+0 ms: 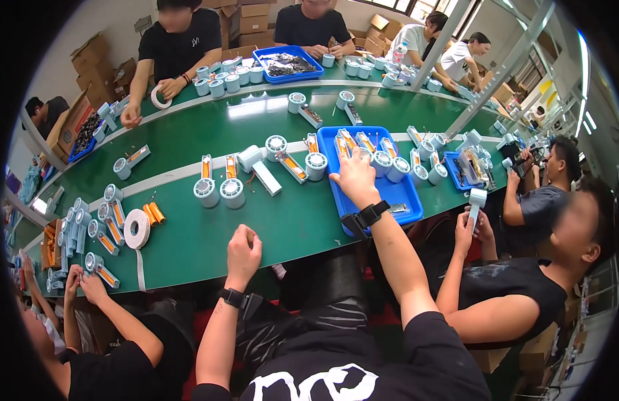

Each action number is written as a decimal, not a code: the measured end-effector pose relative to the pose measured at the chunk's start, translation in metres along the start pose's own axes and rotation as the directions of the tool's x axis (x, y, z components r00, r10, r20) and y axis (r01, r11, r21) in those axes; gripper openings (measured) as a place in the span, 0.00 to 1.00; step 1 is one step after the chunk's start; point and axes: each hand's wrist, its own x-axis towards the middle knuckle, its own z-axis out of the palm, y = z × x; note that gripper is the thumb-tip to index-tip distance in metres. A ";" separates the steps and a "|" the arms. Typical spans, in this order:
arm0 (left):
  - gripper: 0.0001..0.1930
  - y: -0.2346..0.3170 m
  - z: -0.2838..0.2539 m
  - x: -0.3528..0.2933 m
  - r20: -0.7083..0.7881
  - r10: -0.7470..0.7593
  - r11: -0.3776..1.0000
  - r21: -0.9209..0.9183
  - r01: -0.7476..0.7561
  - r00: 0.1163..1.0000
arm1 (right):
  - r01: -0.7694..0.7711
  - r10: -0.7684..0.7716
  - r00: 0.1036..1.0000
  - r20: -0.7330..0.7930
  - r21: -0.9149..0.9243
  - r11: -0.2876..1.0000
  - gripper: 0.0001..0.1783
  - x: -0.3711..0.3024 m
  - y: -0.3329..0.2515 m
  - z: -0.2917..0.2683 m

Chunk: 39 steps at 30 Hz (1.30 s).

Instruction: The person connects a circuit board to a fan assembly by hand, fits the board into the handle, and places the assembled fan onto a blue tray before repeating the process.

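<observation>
My right hand reaches over a blue tray, its thumb out to the side and its fingers stretched toward the fans. In the tray are several light-blue handheld fans with orange batteries in their open handles. Whether the fingertips touch a fan I cannot tell. My left hand is curled closed above the near edge of the table; what it holds, if anything, is hidden. Beyond it lie fans with open handles, one fan among them, and a fan with a closed-looking handle.
A green table runs before me, with a green belt beyond. To the left are a white tape roll, orange batteries and more fans. Co-workers sit on both sides and opposite; one at right holds a fan.
</observation>
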 end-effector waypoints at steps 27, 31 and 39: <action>0.17 0.104 -0.039 0.009 0.122 0.441 0.878 0.146 -0.455 0.889 | 0.577 -0.592 0.785 -0.180 0.558 0.596 0.35 -0.147 -0.026 -0.059; 0.19 0.089 -0.035 -0.001 0.429 -0.026 0.932 0.338 -0.134 0.903 | 0.697 -0.699 0.660 -0.276 0.572 0.432 0.27 -0.137 -0.060 -0.028; 0.18 0.042 -0.018 -0.010 0.037 -0.109 0.940 0.327 0.091 0.993 | 0.410 -0.235 0.876 -0.421 0.393 0.823 0.18 -0.141 -0.036 0.003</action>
